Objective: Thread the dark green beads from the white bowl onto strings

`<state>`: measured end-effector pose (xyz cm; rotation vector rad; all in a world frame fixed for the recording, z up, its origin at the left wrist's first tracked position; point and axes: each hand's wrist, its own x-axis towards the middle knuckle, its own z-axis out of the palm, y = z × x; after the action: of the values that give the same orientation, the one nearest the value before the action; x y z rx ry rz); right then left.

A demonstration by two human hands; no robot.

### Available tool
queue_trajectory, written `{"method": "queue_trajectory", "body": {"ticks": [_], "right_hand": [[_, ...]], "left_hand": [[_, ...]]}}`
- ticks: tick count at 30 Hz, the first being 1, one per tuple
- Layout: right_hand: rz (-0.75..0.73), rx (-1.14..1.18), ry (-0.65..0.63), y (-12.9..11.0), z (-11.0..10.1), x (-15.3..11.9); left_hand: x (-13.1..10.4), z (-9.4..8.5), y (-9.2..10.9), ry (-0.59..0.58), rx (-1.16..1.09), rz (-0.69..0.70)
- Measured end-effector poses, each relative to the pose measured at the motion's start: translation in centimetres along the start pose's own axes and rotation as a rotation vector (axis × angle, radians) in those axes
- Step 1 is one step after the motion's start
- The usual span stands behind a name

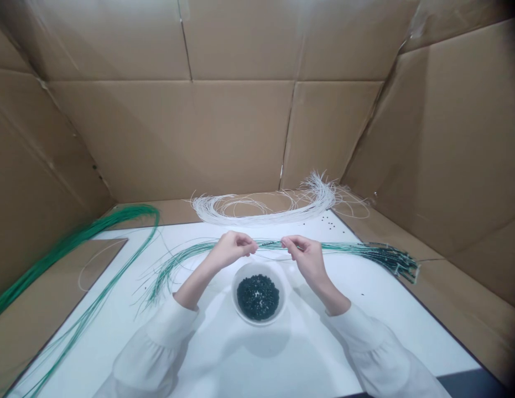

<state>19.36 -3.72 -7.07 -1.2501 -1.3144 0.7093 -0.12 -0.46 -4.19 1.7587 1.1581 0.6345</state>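
Note:
My left hand (234, 249) and my right hand (307, 257) are raised a little apart, each with thumb and fingertips pinched together. Between them runs a thin strand with a short row of dark beads (270, 244) on it, its ends vanishing into the two pinches. Just behind the hands lies a long bundle of green strands (186, 251), loose at the left. Its right end (390, 257) is thick with dark beads. Below my hands stands a white bowl (236, 309), holding many small dark green or black beads (258, 297).
A coil of white strands (257, 215) lies along the back of the white table (323, 354). More green strands (95, 298) curve down the left side. Several loose beads (329, 223) are scattered at the back right. Cardboard walls (240, 127) enclose the back and sides.

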Motion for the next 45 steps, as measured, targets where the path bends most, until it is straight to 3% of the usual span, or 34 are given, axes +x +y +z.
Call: {"method": "queue_trajectory", "body": {"ticks": [6, 9, 15, 24, 31, 45], "right_hand": [[0.008, 0.010, -0.075, -0.3, 0.7, -0.6], [0.007, 0.016, -0.088, -0.3, 0.9, -0.8], [-0.006, -0.004, -0.070, -0.1, 0.7, -0.6], [0.028, 0.074, -0.092, -0.4, 0.7, -0.6], [0.346, 0.628, -0.306, 0.0, 0.6, 0.1], [0.520, 0.767, -0.345, 0.3, 1.5, -0.9]], "left_hand": [[-0.3, 1.5, 0.9, -0.068, -0.011, 0.106], [-0.4, 2.4, 1.1, -0.036, 0.041, 0.162], [-0.2, 2.4, 0.7, 0.005, 0.092, 0.107], [0.0, 2.5, 0.3, 0.008, -0.102, 0.107], [-0.1, 2.6, 0.6, 0.007, -0.121, 0.140], [-0.8, 3.7, 1.1, 0.065, 0.014, 0.229]]}}
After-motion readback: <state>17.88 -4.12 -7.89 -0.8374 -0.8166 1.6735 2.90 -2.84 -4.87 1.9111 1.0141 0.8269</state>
